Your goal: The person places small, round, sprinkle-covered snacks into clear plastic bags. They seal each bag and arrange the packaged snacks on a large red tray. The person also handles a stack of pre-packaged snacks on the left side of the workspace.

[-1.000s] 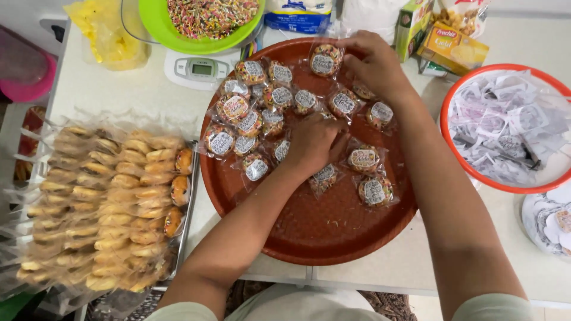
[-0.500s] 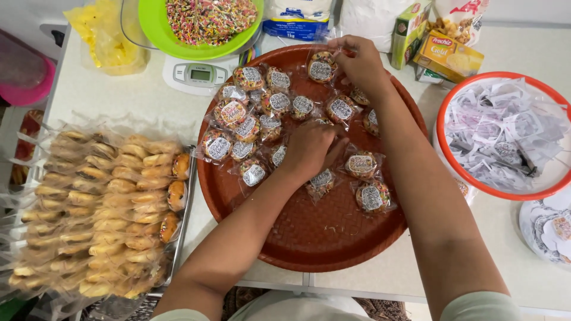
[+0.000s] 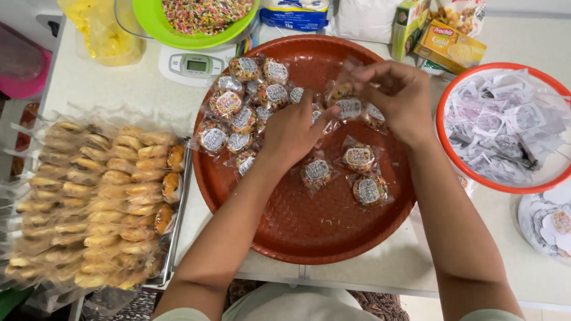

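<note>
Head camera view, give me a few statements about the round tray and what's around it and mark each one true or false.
1. Both hands are over the brown round tray. True.
2. The right hand pinches a wrapped snack in its fingers. True.
3. The green bowl holds plain white rice. False: it holds coloured sprinkles.
4. The metal tray of bagged pastries lies right of the round tray. False: it lies on the left.
5. The red-rimmed basket holds small printed wrappers. True.
6. The left hand rests on the digital scale. False: it rests among the wrapped snacks.
</note>
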